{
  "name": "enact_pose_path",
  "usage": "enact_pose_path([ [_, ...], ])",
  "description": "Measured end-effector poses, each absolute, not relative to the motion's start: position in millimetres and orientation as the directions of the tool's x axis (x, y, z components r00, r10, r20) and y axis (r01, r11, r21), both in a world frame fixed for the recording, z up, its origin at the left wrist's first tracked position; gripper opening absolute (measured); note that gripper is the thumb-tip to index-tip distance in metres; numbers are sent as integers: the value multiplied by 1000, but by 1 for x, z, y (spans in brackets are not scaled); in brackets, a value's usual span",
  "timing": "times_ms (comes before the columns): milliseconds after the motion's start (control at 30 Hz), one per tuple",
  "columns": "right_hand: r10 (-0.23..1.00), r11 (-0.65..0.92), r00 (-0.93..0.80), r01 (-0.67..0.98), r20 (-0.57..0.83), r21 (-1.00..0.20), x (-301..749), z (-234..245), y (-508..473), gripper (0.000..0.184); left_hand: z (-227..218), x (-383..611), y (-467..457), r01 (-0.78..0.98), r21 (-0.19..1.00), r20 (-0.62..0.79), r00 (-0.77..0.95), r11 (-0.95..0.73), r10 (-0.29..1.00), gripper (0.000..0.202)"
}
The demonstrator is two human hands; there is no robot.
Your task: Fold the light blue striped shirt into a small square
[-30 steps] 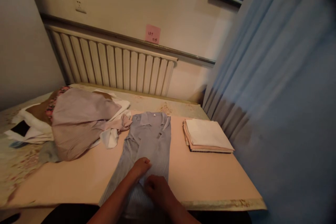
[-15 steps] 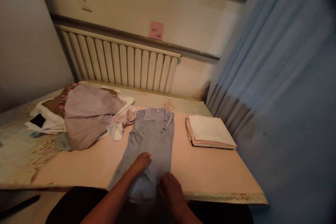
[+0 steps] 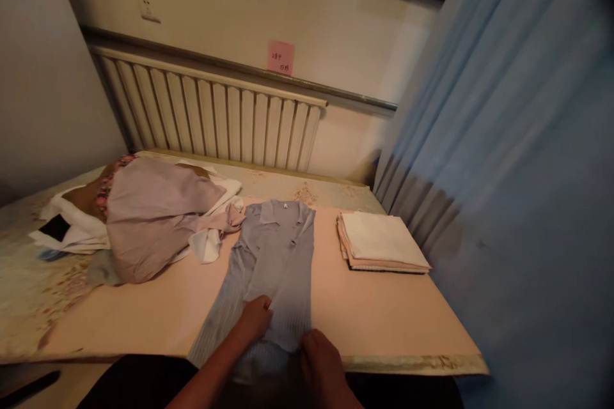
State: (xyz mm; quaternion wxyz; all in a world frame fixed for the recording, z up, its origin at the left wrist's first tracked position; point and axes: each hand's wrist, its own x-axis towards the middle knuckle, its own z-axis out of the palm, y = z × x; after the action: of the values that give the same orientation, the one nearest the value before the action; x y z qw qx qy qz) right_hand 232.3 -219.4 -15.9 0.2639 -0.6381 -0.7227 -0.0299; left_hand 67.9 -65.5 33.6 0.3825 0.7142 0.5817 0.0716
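A blue-grey ribbed shirt (image 3: 275, 255) lies lengthwise on the peach-coloured mat, its collar at the far end. Part of the garment is laid over its front, and its lower end hangs over the near table edge. My left hand (image 3: 256, 318) is closed on the cloth around the middle of the lower part. At the right side near the hem, the fingers of my right hand (image 3: 320, 353) are curled onto the fabric. Its fingertips are partly hidden.
Loose clothes (image 3: 158, 211) are heaped on the left. A folded stack of cloth (image 3: 384, 239) sits on the right of the peach mat (image 3: 378, 313). Behind the table is a radiator (image 3: 215, 112); a blue curtain (image 3: 518, 192) hangs along the right.
Both hands have come slightly nearer to me, with the lower cloth drawn down and straightened. The right hand has also shifted a little to the right. The view has tilted slightly.
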Motion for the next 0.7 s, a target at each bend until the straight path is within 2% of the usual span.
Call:
enact_pose_path([
  [200,928,161,-5,907,371,-390,240,-5,-206,14,32,71,-77,784,621,-391,287,20,875,11],
  [333,915,162,-4,919,404,-359,246,4,-171,35,33,72,-78,766,641,-424,300,49,855,8],
  [433,941,175,-69,937,333,-301,243,0,-146,50,35,72,-78,756,652,-435,304,63,848,7],
  [567,959,238,-175,925,222,-296,234,-5,-137,58,37,71,-80,748,659,-460,311,84,831,7],
  [700,960,246,-184,914,211,-322,232,-1,-141,57,36,69,-78,735,674,-462,339,75,819,8],
])
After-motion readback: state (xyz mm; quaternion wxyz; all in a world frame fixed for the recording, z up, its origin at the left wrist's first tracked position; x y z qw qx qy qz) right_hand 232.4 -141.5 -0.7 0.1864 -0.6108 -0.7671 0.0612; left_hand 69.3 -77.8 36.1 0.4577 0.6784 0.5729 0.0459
